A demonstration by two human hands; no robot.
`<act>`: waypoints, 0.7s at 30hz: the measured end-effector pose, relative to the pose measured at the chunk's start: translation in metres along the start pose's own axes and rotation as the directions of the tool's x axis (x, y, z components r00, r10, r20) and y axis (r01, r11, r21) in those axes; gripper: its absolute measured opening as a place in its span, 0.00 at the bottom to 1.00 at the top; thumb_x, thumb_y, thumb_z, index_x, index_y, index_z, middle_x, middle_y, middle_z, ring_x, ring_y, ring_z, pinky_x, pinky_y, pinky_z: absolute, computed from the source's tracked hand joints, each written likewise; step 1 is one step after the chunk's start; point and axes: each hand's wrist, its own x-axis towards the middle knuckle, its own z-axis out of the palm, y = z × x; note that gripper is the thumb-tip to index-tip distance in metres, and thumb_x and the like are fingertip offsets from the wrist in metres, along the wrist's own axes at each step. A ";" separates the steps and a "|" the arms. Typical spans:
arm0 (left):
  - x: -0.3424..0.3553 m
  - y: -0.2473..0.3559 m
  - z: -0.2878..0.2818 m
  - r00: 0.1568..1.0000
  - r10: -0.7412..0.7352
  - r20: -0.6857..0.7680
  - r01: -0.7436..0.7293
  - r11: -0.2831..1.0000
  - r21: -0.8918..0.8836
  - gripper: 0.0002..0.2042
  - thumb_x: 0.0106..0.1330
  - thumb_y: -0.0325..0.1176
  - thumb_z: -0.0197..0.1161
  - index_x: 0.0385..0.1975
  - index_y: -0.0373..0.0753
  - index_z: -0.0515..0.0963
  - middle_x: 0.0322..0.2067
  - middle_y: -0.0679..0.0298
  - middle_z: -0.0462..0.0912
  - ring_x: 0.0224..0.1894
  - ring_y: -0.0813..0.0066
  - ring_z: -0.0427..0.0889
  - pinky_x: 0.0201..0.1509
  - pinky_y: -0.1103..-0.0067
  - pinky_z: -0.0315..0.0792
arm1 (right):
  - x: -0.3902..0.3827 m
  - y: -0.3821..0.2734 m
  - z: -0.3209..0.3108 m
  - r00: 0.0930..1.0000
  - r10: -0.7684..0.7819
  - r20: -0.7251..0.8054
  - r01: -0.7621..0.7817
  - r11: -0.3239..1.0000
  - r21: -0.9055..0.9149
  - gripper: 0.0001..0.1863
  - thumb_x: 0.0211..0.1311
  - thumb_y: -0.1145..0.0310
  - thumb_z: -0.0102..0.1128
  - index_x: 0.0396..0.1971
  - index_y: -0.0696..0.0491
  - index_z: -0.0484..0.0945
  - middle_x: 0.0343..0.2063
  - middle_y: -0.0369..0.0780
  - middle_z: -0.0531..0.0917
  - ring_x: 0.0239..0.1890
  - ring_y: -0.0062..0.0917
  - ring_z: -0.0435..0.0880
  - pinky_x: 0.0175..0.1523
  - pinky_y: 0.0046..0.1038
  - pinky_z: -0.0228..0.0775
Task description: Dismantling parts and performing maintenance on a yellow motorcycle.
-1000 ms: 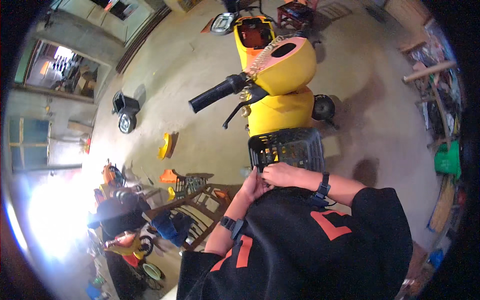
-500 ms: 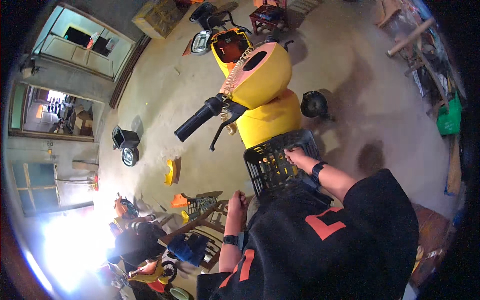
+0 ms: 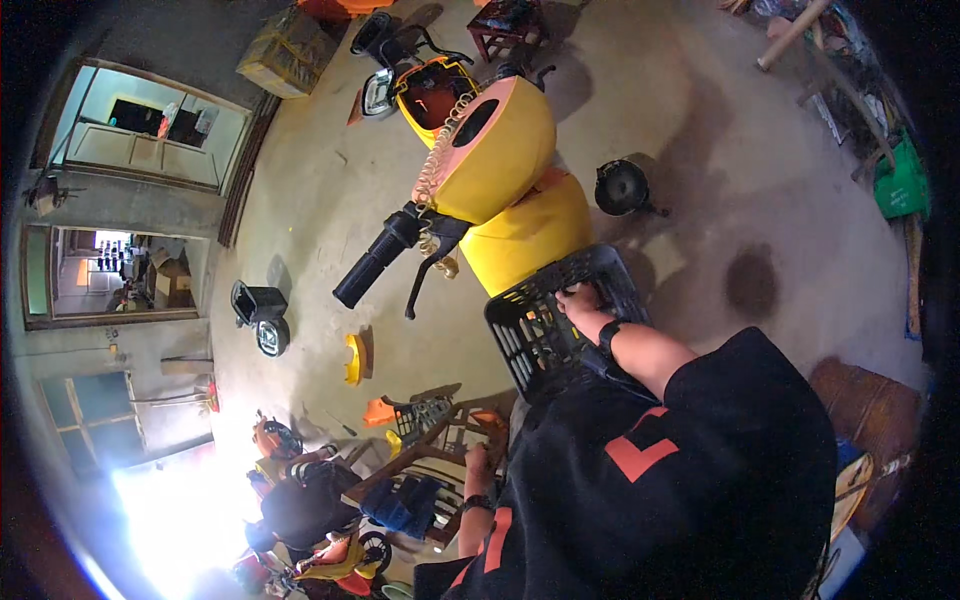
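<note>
Black slatted plastic basket (image 3: 624,280) is seen at the middle of the view, between the person's black top (image 3: 700,470) and the yellow scooter front (image 3: 525,242); whether it is fastened to the latter cannot be told. Around these, pale concrete floor (image 3: 720,185) is spread across much of the view. The scooter front is viewed from above, with its black handlebar grip (image 3: 370,265) angled toward the lower left and a tan coiled cord (image 3: 432,170) draped beside the cowl. Near the person's left side, a brown wooden slatted frame (image 3: 400,463) is partly covered by dark blue cloth (image 3: 405,505). At the upper left a cardboard box (image 3: 287,52) is placed, and at the top a dark red stool (image 3: 505,28) is shown. Right of the scooter front, a round black part (image 3: 622,187) is rested on the floor. The right hand (image 3: 580,299) is held across the basket's opening, fingers bent; whether anything is gripped cannot be told. The left hand (image 3: 478,460) is held apart from the basket, its fingers seemingly curled together, though its grip is too unclear to be told. Both wrists are circled by dark bands (image 3: 608,336).
</note>
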 end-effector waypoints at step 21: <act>0.013 0.061 -0.028 0.945 -0.315 0.085 0.318 0.829 -0.459 0.13 0.59 0.33 0.42 0.24 0.35 0.74 0.26 0.50 0.78 0.28 0.55 0.78 0.29 0.64 0.69 | 0.005 0.018 0.022 0.977 0.211 0.044 -0.203 0.833 0.515 0.10 0.55 0.71 0.57 0.35 0.52 0.66 0.26 0.37 0.74 0.23 0.24 0.74 0.26 0.25 0.69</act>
